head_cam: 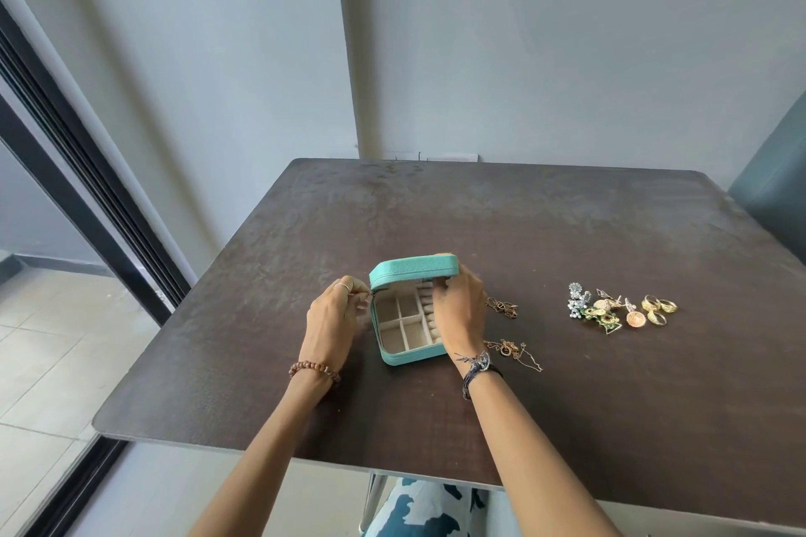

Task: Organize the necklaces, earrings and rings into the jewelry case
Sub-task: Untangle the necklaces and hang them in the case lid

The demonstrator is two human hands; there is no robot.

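Left hand [333,318]: fingers curled, fingertips pinched together near the top, a ring on one finger.
Right hand [460,312]: palm down, fingers bent forward and gripping.
Arms: both bare, reaching forward, a bracelet on each wrist.

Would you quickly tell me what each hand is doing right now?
Left hand: pinching the zipper pull.
Right hand: gripping the case lid.
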